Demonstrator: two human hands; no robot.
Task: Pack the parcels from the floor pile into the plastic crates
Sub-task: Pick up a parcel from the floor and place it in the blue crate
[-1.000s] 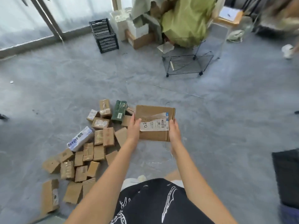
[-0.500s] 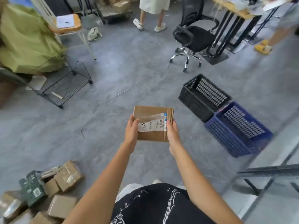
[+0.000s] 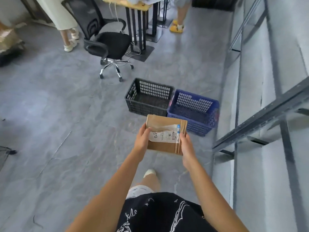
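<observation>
While the left hand (image 3: 142, 142) is gripping the left edge of a flat brown cardboard parcel (image 3: 164, 145), thumb lying over its top face, the right hand (image 3: 187, 149) is clasping the right edge in the same way, so both hands are holding the box up in the air in front of the body. A white shipping label (image 3: 165, 135) with a barcode and a handwritten mark is sitting across the parcel's top, partly under a strip of clear tape, and a ribbed band is running down its right side. Just beyond the parcel, a black perforated plastic crate (image 3: 148, 97) and a blue perforated plastic crate (image 3: 194, 111) are standing side by side, touching, on the grey floor (image 3: 58, 123). Farther off, a black swivel office chair (image 3: 107, 46) is standing beside a wooden-topped desk (image 3: 133, 5).
</observation>
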